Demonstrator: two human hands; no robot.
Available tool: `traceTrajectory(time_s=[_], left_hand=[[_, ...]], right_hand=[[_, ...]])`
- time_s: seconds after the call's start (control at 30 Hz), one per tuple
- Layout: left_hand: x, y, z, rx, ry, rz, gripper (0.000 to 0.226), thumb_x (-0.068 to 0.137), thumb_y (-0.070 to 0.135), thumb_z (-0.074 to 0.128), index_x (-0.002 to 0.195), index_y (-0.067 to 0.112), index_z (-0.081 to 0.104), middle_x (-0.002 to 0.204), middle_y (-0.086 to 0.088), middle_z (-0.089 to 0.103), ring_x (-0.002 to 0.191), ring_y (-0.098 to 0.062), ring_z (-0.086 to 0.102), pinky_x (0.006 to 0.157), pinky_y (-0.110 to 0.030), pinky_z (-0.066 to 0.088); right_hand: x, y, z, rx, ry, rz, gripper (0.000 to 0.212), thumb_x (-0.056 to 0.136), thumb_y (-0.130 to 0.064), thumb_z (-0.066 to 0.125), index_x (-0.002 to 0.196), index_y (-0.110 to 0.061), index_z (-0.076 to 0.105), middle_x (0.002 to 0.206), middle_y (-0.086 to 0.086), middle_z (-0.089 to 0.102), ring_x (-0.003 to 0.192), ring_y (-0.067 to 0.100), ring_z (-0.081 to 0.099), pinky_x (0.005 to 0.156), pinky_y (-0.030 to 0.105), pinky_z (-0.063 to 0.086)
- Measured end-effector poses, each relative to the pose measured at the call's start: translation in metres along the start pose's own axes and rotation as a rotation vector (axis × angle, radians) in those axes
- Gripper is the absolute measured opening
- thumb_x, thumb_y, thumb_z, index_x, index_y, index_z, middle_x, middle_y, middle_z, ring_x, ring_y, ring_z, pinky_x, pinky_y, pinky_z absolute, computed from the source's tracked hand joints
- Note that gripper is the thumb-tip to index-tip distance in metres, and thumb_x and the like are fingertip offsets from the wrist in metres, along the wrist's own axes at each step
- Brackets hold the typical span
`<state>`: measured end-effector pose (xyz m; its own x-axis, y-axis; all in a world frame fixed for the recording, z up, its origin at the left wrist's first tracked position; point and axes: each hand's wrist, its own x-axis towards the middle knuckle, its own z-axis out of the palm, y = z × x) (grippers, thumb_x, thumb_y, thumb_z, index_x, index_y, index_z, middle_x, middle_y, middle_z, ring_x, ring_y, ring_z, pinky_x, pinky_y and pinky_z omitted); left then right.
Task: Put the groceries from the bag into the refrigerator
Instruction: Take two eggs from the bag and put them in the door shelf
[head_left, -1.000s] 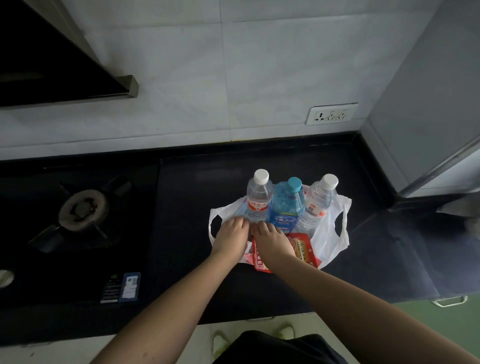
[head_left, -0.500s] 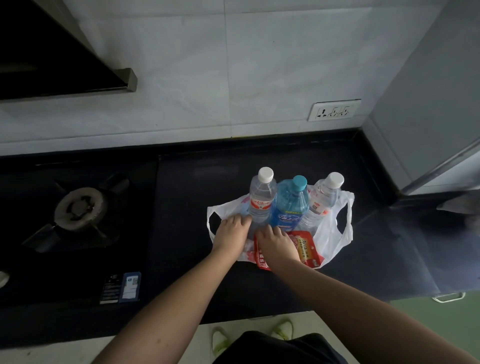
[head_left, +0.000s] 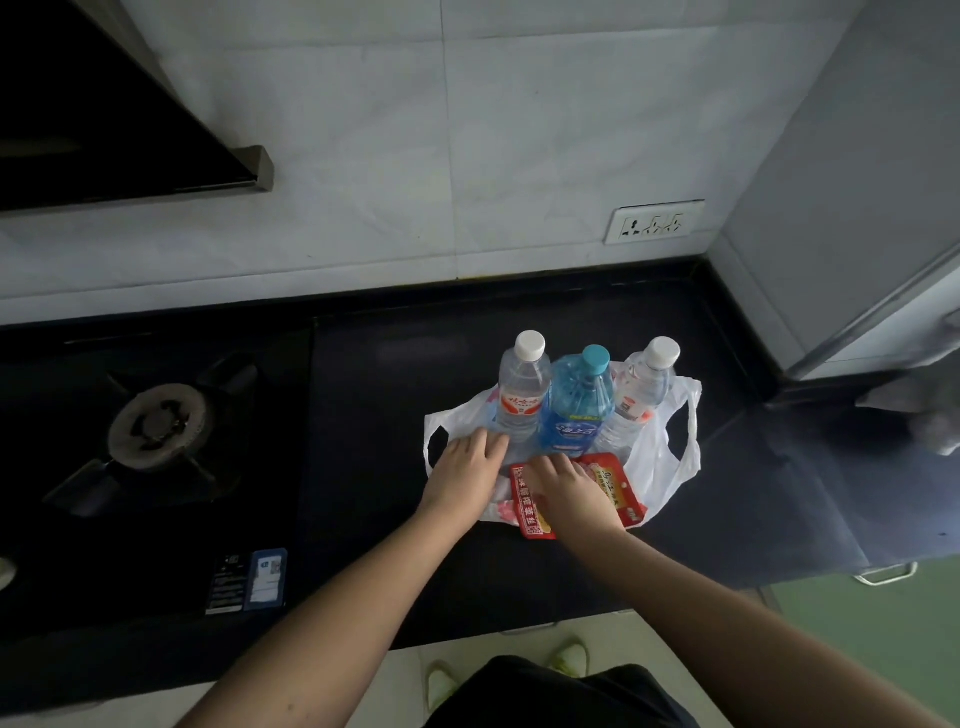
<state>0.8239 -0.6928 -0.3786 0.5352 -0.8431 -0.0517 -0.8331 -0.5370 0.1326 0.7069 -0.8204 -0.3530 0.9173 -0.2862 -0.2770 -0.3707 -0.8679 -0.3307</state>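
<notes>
Head view: both hands' grip lies flat, left hand on bag, right hand on red packet.

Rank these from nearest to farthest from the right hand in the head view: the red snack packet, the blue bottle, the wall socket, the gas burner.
From the right hand:
1. Red snack packet, directly under the hand.
2. Blue bottle, just behind the hand, middle of three.
3. Wall socket, up on the back wall, to the right.
4. Gas burner, far left on the stove.
</notes>
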Motion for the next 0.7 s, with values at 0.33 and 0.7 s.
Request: traceTrajectory(time_s=[0.33, 0.7], left_hand=[[-0.049, 0.01, -0.029, -1.174, 0.074, -0.438, 0.046, 0.081, 0.027, 0.076, 0.121, 0.038, 0.057, 0.123, 0.008, 0.059, 0.105, -0.006, 0.06, 0.087, -0.027, 0.052], [-0.111, -0.001, -0.096, -2.162, 0.021, -0.41, 0.06, 0.084, -0.002, 0.062, 0.138, 0.021, 0.047, 0.13, -0.019, 0.059, 0.117, -0.038, 0.059, 0.085, -0.029, 0.054]], right_hand=[[-0.044, -0.014, -0.041, 1.112, -0.035, 0.332, 0.045, 0.091, -0.022, 0.065, 0.128, -0.039, 0.046, 0.123, -0.007, 0.05, 0.107, 0.012, 0.057, 0.086, 0.028, 0.053], [-0.068, -0.052, -0.059, 2.139, -0.091, 0.524, 0.039, 0.089, -0.014, 0.06, 0.127, -0.01, 0.053, 0.126, 0.022, 0.059, 0.104, 0.032, 0.066, 0.073, 0.034, 0.058]])
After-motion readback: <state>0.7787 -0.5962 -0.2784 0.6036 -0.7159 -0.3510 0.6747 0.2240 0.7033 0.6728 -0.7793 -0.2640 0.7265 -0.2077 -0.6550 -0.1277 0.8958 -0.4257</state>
